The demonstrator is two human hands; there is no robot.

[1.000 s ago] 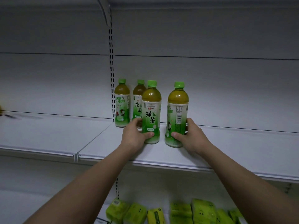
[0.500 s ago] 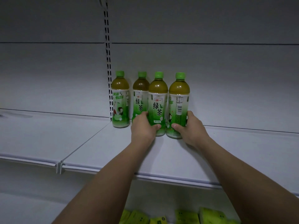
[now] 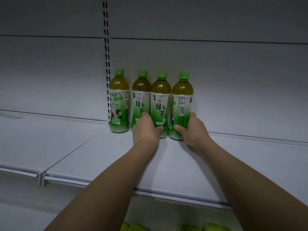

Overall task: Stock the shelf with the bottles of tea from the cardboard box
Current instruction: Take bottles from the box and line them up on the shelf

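Four bottles of tea stand upright in a row at the back of the shelf point(image 3: 191, 165), against its rear wall. Taking the slotted upright post point(image 3: 106, 64) as the landmark: the first bottle point(image 3: 119, 100) stands right at the foot of the post, the second bottle point(image 3: 140, 97) just beside it on the far side from the post, then the third bottle point(image 3: 160, 104), then the fourth bottle point(image 3: 182, 104) farthest from the post. The second, third and fourth look to be touching shoulder to shoulder, while a narrow gap shows between the first and second.

Both arms reach in over the shelf's front edge. The left hand point(image 3: 146, 130) is wrapped around the lower part of the third bottle, thumb across its front near the base, fingers curled in between it and the second bottle, so it partly hides the second bottle's foot. The right hand point(image 3: 193, 129) is closed around the lower part of the fourth bottle, thumb on the front and fingers round the side away from the post. Gripping low probably keeps each bottle steady on its base while it is pressed back and snug against its neighbour; the tight row against the wall seems meant to leave the front of the shelf free for more.

Labels do not all face the same way: the fourth shows its barcode, so a turn may be wanted. Yellow-green packets point(image 3: 188, 228) lie below the shelf. No cardboard box is in view.
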